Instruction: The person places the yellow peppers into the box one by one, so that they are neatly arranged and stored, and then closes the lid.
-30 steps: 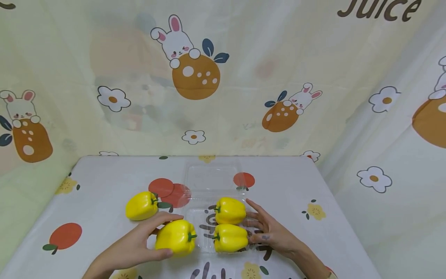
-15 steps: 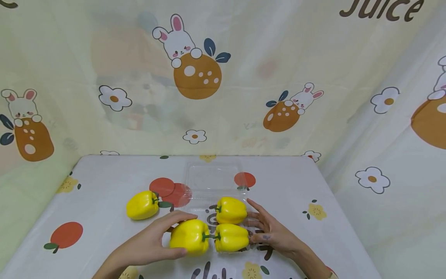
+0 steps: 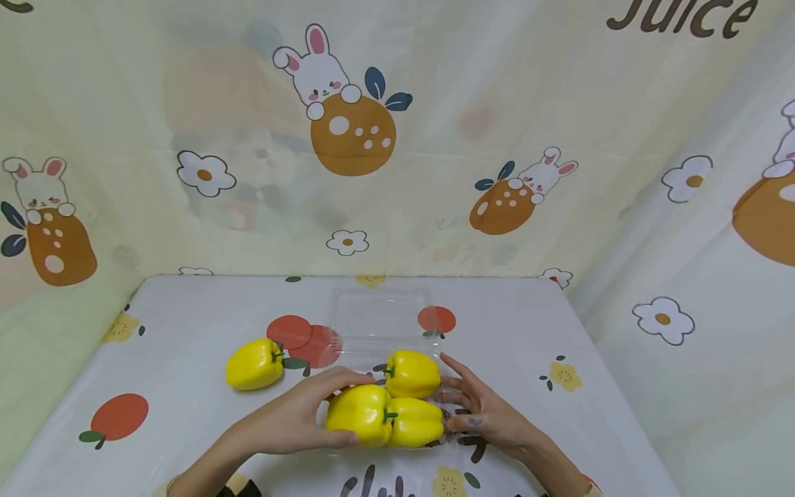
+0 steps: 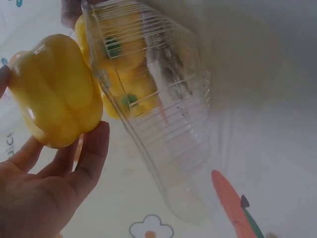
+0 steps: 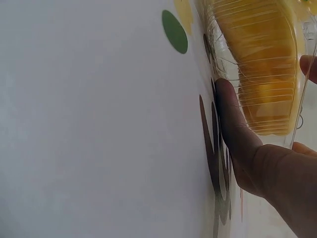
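Note:
My left hand (image 3: 292, 417) grips a yellow bell pepper (image 3: 360, 416) from its left side, thumb in front and fingers behind. The pepper's green stem points right, toward two more yellow peppers inside a clear plastic clamshell box (image 4: 183, 163). One boxed pepper (image 3: 413, 375) lies at the back, the other (image 3: 417, 422) at the front, overlapped by the held one. In the left wrist view the held pepper is at the box's rim. My right hand (image 3: 487, 417) rests its spread fingers along the box's right wall, also seen close up in the right wrist view.
Another yellow pepper (image 3: 254, 364) lies on the table to the left, outside the box. The box's transparent lid (image 3: 380, 314) is folded back flat toward the rear. A white printed cloth (image 3: 528, 331) covers the table, with patterned curtains (image 3: 422, 172) behind and beside it.
My left hand has carried the pepper rightward, from beside the box's left edge to against the front boxed pepper. The right hand and the other peppers have stayed in place.

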{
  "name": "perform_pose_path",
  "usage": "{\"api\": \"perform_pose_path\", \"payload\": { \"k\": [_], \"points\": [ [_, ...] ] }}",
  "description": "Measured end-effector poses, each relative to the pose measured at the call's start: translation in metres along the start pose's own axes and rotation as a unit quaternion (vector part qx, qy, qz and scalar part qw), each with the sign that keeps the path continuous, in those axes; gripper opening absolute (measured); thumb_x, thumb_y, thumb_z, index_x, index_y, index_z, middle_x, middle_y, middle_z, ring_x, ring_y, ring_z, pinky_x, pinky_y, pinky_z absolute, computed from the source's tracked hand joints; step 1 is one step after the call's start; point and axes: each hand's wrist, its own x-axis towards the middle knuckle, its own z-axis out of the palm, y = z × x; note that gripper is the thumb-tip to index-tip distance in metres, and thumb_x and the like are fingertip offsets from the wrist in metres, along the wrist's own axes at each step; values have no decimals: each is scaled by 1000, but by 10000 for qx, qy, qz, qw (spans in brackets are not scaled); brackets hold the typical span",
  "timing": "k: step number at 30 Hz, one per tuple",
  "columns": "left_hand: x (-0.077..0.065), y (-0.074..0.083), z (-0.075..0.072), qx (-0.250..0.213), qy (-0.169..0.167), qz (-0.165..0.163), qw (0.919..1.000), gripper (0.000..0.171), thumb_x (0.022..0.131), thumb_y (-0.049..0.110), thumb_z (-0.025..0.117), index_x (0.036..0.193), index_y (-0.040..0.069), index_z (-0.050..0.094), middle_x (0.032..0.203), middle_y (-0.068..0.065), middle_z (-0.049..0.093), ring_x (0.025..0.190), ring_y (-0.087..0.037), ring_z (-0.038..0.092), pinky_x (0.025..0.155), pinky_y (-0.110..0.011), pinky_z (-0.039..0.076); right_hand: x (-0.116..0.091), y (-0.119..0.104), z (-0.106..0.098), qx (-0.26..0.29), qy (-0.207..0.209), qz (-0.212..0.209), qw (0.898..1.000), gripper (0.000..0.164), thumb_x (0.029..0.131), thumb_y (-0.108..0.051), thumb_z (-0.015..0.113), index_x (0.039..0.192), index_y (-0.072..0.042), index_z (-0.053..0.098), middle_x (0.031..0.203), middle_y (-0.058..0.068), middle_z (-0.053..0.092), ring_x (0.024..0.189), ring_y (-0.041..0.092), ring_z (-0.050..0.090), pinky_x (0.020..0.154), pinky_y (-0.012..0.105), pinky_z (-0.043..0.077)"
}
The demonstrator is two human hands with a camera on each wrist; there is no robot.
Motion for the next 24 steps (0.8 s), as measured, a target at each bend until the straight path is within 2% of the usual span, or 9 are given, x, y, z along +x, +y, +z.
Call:
{"api": "perform_pose_path", "payload": {
  "k": [2, 5, 16, 24],
  "points": [
    [3, 0, 1, -35, -48, -52, 10000, 62, 90, 47, 82, 147, 40, 55, 145, 21, 59, 130, -10, 56, 110, -33, 52, 0, 0, 0, 3, -2, -4, 10000, 108, 89, -11, 79, 170, -39, 13, 171, 22, 27, 147, 34, 46, 113, 45, 53],
    [6, -1, 2, -70, -87, -121, 9999, 63, 90, 46, 82, 147, 39, 56, 145, 21, 59, 129, -10, 56, 108, -32, 52, 0, 0, 0, 17, -18, -7, 10000, 108, 90, -11, 79, 170, -40, 13, 171, 22, 27, 147, 34, 46, 114, 45, 53],
    [6, -5, 2, -18, -69, -218, 9997, 65, 90, 43, 82, 149, 36, 55, 142, 20, 60, 124, -10, 57, 109, -35, 53, 0, 0, -1, 42, -33, 10, 10000, 108, 90, -10, 78, 170, -39, 12, 171, 23, 26, 146, 34, 46, 112, 43, 54],
    [6, -4, 2, 71, -169, -373, 9991, 65, 89, 41, 83, 147, 31, 58, 147, 14, 60, 137, -18, 56, 118, -53, 49, 0, 0, -1, 56, -97, -50, 9999, 108, 91, -10, 78, 170, -39, 10, 172, 23, 24, 148, 35, 45, 112, 44, 53]
  ]
}}
